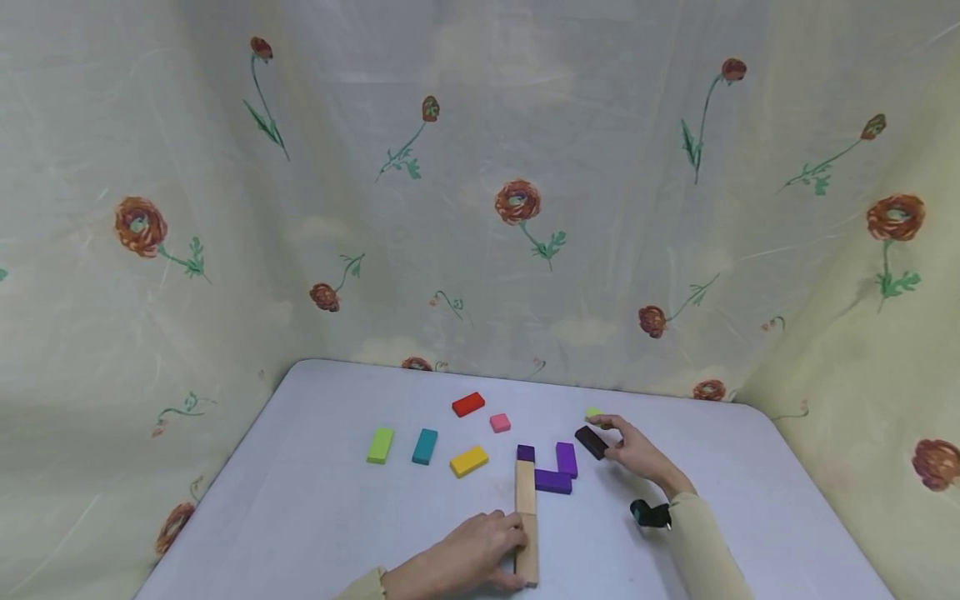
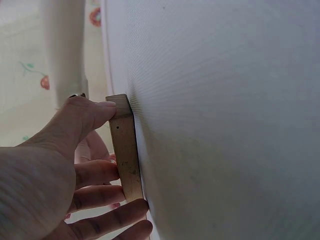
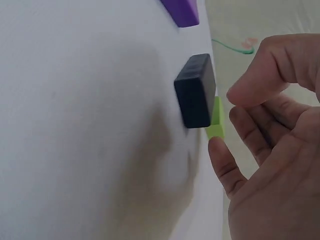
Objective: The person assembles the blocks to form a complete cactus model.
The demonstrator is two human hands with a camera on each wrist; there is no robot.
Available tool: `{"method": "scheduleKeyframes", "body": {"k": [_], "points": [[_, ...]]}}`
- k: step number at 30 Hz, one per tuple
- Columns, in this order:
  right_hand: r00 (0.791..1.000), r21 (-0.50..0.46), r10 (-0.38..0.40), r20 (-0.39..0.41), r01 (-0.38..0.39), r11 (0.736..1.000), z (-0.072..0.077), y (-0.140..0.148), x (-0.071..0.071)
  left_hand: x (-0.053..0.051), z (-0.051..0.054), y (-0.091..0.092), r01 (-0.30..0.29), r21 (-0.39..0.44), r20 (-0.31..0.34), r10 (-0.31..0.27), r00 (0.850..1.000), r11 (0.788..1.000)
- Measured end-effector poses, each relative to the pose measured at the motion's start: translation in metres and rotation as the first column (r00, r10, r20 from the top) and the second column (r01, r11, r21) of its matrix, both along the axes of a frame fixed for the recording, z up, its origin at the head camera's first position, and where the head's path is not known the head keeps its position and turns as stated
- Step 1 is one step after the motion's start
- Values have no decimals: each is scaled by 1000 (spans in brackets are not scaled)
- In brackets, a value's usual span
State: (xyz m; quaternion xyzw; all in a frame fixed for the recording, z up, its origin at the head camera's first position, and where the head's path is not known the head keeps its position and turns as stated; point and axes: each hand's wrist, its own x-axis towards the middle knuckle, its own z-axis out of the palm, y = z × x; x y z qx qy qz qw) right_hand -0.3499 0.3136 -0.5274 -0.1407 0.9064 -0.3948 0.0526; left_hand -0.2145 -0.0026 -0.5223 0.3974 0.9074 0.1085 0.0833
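Observation:
My left hand (image 1: 474, 550) holds a plain wooden block (image 1: 531, 546) at the near end of a straight row. In the left wrist view, the thumb presses one end of that block and the fingers lie along its side. Beyond it in the row come another wooden block (image 1: 526, 487) and a dark purple block (image 1: 526, 453). At the right, my right hand (image 1: 637, 454) hovers beside a black block (image 1: 591, 442), fingers loosely bent. The right wrist view shows a gap between the fingertips and the black block (image 3: 195, 92). Behind it lies a light green block (image 1: 592, 412).
Two purple blocks (image 1: 553, 482) (image 1: 567, 460) form a corner right of the row. To the left lie green (image 1: 380, 446), teal (image 1: 424, 447), yellow (image 1: 468, 462), red (image 1: 468, 405) and pink (image 1: 500, 422) blocks. A small black object (image 1: 649, 514) shows by the right forearm. Flowered curtains (image 1: 480, 275) surround the white table (image 1: 315, 500).

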Motion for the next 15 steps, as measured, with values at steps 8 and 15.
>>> {"method": "scheduleKeyframes", "body": {"k": [8,15], "points": [[998,10,-16,67,15,1000,-13,2,-4,-1,1,0,0,1,9,0,1000,1000],[995,28,-13,98,10,1000,-16,-2,-7,-2,-1,1,-3,-4,18,3,1000,1000]]}}
